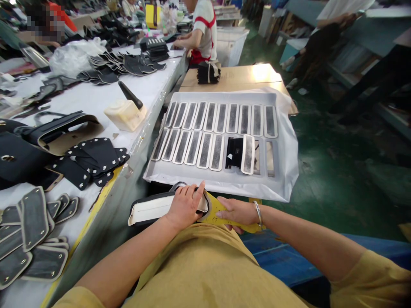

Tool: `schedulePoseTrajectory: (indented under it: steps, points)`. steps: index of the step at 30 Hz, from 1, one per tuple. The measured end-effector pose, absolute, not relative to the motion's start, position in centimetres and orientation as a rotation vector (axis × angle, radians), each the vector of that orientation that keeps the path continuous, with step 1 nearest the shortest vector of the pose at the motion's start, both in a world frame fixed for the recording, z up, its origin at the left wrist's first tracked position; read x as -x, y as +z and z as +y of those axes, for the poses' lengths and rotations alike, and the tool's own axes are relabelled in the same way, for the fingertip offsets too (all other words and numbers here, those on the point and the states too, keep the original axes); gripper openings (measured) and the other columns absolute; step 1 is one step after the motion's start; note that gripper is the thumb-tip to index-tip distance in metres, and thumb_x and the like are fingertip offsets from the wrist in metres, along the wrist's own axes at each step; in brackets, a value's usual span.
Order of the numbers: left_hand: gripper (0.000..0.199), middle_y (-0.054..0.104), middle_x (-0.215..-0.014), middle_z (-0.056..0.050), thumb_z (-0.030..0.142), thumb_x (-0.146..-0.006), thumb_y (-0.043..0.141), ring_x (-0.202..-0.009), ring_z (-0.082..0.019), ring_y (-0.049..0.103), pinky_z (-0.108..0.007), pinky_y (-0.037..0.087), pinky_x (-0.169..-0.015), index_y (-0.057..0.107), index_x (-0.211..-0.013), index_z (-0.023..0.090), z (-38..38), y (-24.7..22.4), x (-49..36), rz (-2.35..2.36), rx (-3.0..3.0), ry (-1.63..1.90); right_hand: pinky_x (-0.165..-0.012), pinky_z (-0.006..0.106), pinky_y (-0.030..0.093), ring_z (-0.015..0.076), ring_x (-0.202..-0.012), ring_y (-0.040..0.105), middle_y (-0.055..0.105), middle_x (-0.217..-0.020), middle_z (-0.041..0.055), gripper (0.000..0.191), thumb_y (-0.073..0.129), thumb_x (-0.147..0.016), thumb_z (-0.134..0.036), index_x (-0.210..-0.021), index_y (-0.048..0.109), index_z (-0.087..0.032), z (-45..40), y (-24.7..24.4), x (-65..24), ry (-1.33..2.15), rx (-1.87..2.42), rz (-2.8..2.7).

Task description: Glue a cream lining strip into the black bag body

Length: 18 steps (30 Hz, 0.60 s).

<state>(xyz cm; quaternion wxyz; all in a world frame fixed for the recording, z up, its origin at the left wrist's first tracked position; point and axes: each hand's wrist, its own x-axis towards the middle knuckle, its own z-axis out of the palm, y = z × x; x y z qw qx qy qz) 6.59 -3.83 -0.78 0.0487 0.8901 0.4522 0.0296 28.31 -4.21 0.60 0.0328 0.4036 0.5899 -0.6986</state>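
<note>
In front of my waist lies a dark bag piece (150,211) with an off-white panel facing up. My left hand (184,203) is closed over its right end, fingers pressing on the edge. That end meets a flat yellow bar (212,209), whose tip is partly hidden by the bag piece. My right hand (239,211), with a bracelet at the wrist, is closed around the yellow bar, thumb on top. Just beyond my hands is a grey tray (205,175) with rows of dark, pale-edged rectangular panels (216,152). One panel (248,155) lies tilted beside a black piece (236,152).
The white-covered table (93,96) on my left bears black bags (19,156), dark cut pieces (93,160), riveted panels (35,218) and a cream container with a black handle (125,113). Cardboard (240,77) lies behind the tray. Other people work farther off.
</note>
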Motion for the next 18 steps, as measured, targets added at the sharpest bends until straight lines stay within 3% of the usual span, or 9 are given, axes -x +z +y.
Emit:
schedulePoseTrajectory:
  steps: [11,18]
  points:
    - [0.087,0.046,-0.123,-0.017,0.026,-0.069,0.055,-0.109,-0.030,0.044,-0.042,0.032,-0.090,0.012,-0.143,0.013,-3.5,-0.6,-6.6,1.354,-2.724,0.017,-0.028,0.017,0.036,0.0078,-0.031,0.045,0.053,-0.055,-0.0059,0.019,0.043,-0.088,-0.036,-0.091,0.031,-0.022,-3.8,0.7,-27.8,-2.307,-1.229,1.715]
    - [0.086,0.045,-0.125,-0.016,0.021,-0.069,0.052,-0.108,-0.029,0.044,-0.040,0.032,-0.089,0.010,-0.144,0.015,-3.1,-0.4,-5.9,1.250,-2.774,-0.034,-0.028,0.017,0.038,0.0082,-0.032,0.047,0.054,-0.056,-0.0067,0.028,0.047,-0.085,-0.044,-0.094,0.033,-0.022,-4.1,-0.7,-27.6,-2.367,-1.250,1.666]
